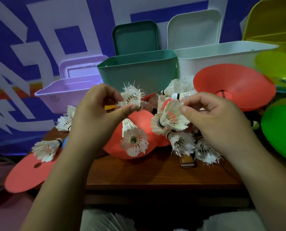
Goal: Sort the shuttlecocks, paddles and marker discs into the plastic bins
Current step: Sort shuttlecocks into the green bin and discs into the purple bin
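Pinching a frayed shuttlecock (131,97) in our left hand (95,110), we hold it up. Our right hand (210,114) pinches another shuttlecock (169,118) above the surface (155,174).

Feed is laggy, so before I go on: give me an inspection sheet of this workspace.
Surface: brown wooden table, crowded at middle and back.
Job's things: white feather shuttlecocks heaped on orange-red plastic marker discs; green marker discs at right; lilac plastic bin, teal plastic bin, white plastic bin behind, lids off.
Clutter: nothing seen.
Grips: left hand pinches a frayed shuttlecock; right hand pinches a tidier shuttlecock.
Cables: nothing seen.
Surroundings: blue-and-white patterned wall; bin lids leaning on it.
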Tool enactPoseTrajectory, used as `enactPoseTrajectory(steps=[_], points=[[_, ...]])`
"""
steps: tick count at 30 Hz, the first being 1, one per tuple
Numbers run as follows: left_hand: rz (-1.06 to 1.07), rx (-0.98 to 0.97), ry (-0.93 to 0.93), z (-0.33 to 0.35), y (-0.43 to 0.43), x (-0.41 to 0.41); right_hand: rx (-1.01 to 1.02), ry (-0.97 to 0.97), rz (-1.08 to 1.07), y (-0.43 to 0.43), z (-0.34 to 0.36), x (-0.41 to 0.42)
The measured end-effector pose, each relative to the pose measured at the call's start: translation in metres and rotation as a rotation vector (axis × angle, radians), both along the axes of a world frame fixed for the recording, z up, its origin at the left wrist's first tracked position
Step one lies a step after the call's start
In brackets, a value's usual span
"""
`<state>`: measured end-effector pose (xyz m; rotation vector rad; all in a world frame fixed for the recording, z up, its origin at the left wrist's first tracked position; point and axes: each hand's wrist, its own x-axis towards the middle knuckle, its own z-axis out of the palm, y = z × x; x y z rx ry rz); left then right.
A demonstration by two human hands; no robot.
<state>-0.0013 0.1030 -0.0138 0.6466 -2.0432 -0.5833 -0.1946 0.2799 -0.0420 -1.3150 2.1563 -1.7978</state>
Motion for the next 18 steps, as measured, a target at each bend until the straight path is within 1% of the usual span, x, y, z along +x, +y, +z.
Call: enactPoseTrajectory(steps=[3, 8, 14, 16, 18], points=[[0.018, -0.048, -0.027, 0.013, -0.021, -0.023, -0.027, -0.035, -0.006, -0.013, 0.007, -0.004], [0.06, -0.182, -0.086, 0.039, -0.059, -0.056, -0.053, -0.068, 0.0, -0.039, 0.023, -0.014], [0.171, -0.223, -0.136, 0.066, -0.118, -0.093, -0.101, -0.143, 0.061, -0.078, 0.043, -0.025], [0.204, -0.231, -0.118, 0.071, -0.134, -0.104, -0.11, -0.154, 0.077, -0.089, 0.048, -0.029], [0.227, -0.24, -0.061, 0.075, -0.144, -0.115, -0.11, -0.165, 0.082, -0.099, 0.051, -0.033]])
